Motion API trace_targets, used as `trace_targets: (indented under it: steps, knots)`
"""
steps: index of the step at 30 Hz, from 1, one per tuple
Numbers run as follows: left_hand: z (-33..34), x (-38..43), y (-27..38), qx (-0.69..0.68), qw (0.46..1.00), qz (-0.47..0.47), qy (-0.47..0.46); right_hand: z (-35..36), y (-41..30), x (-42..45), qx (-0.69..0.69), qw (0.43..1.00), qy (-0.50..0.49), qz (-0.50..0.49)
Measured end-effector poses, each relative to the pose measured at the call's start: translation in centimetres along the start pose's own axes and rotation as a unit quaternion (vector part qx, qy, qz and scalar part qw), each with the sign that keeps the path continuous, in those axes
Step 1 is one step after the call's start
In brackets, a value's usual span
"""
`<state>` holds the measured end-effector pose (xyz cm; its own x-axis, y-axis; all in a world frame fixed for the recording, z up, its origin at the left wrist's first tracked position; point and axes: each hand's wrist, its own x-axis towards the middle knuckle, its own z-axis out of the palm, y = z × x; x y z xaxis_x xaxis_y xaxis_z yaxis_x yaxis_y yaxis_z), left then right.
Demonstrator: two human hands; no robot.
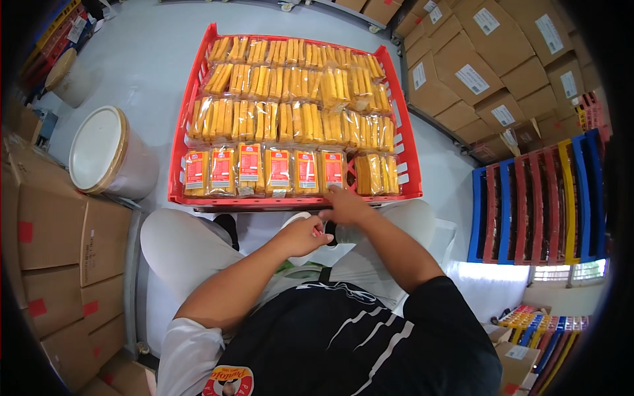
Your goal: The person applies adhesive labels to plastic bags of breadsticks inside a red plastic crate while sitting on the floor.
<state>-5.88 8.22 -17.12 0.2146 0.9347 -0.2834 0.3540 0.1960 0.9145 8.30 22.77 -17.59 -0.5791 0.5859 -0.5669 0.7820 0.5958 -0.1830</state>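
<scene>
Several rows of clear packs of yellow stick-shaped food (297, 119) stand in a red plastic crate (171, 183). Six packs in the nearest row bear red-and-white labels, such as this labelled pack (277, 171); the packs at that row's right end show no label. My left hand (303, 237) is curled over a white round object (296, 218), possibly a label roll, with a bit of red showing at the fingers. My right hand (346, 205) is beside it, fingers apart, one fingertip at the lower edge of the rightmost labelled pack (333, 168).
A lidded white tub (96, 148) stands left of the crate, with stacked cardboard boxes (49, 222) nearer on that side. More labelled cartons (463, 74) are stacked at the upper right. Blue, red and yellow plastic crates (535, 208) are at the right.
</scene>
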Motion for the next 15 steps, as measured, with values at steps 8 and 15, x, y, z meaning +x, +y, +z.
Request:
trace_targets:
  steps: [8,15]
  knots:
    - [-0.1,0.6,-0.4,0.018,1.0,-0.02,-0.016,-0.9,10.6,3.4,0.047,0.939,0.177,0.292]
    - [-0.7,0.5,-0.5,0.028,1.0,-0.007,0.011,1.1,8.3,4.7,0.044,0.928,0.295,0.224]
